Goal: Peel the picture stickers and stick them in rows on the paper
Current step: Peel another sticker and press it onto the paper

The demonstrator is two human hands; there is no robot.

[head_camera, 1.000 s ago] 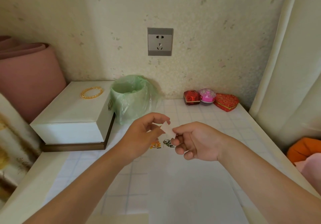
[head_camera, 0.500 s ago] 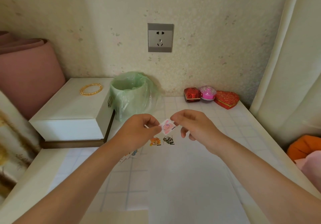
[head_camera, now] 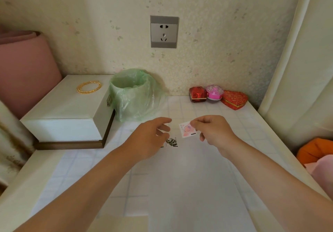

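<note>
right hand (head_camera: pixel 212 130) pinches sticker (head_camera: pixel 187 130) edge, paper (head_camera: pixel 180 177) below

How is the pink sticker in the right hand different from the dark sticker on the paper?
The pink sticker is pinched by the right hand, not yet stuck down; the dark sticker lies flat on the paper. The pink sticker is pale with a round motif; the dark sticker is blackish. Both are small picture stickers.

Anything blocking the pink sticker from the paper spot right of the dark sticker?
Nothing visible. The right hand pinches the pink sticker close by that bare paper; the left hand hovers left of the dark sticker.
</note>
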